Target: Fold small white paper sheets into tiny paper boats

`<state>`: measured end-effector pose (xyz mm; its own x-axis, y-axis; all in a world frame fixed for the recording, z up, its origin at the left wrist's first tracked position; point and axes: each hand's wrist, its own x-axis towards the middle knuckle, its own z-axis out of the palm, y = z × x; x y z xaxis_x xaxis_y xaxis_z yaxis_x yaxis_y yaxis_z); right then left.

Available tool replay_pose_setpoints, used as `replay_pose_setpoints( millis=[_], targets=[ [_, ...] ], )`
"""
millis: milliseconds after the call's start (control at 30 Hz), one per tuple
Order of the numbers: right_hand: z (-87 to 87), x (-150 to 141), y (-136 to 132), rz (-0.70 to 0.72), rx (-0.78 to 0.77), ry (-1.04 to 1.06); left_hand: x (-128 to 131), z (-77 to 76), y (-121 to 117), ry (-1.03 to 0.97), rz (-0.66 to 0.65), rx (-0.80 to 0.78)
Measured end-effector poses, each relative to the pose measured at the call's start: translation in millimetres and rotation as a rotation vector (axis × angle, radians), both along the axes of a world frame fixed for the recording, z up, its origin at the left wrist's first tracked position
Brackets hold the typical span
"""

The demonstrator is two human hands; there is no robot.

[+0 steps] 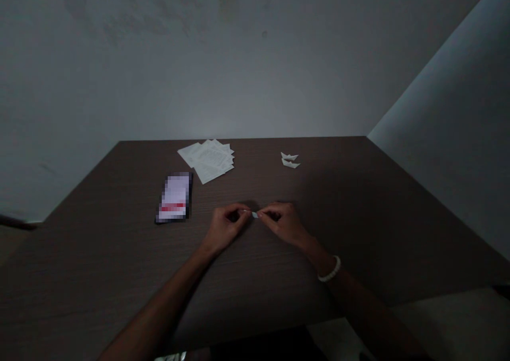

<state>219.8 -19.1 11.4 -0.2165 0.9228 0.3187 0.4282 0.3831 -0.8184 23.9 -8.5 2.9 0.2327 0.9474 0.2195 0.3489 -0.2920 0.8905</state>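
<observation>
Between your left hand and right hand, your fingertips hide most of the small white paper piece, so you can't make out its shape. The rectangular white-and-red printed card is pixelated past reading. Print on the loose white paper sheets is too small to read. The bottom edge cuts off your left forearm, right forearm and a pale, shiny object. The left edge cuts off a dark, narrow object.

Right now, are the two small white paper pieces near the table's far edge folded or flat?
Folded: both paper pieces show pointed little boat shapes, not flat sheets.
</observation>
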Motion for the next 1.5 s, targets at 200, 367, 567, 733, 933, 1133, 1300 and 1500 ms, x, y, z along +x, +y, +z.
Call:
replay_pose_setpoints(
  millis=[200,367,567,733,933,1133,1300,1500],
  targets=[
    [-1.2,-1,0,0.021,-0.065,0.035,3,2.5,0,-0.077,-0.011,-0.055],
    [-7.1,-1,1,0.013,-0.077,0.044,5,5.7,-1,-0.095,-0.013,-0.048],
    [-8.3,-2,1,-0.008,-0.083,0.048,6,2.2,1,-0.073,0.003,0.006],
    [-10.1,-3,1,-0.036,-0.050,0.028,6,3.7,1,-0.071,0.022,-0.003],
    [-7.2,-3,1,-0.054,-0.025,0.005,5,6.4,0,-0.076,0.003,-0.021],
    [-11.7,-2,2,-0.055,-0.012,-0.009,6,6.0,1,-0.104,0.006,-0.021],
    [-14.1,-2,2,-0.052,-0.005,-0.005,6,6.8,1,-0.135,-0.012,-0.017],
    [-13.3,-3,2,-0.048,-0.016,0.014,6,8.1,0,-0.132,-0.033,-0.027]
  ],
)
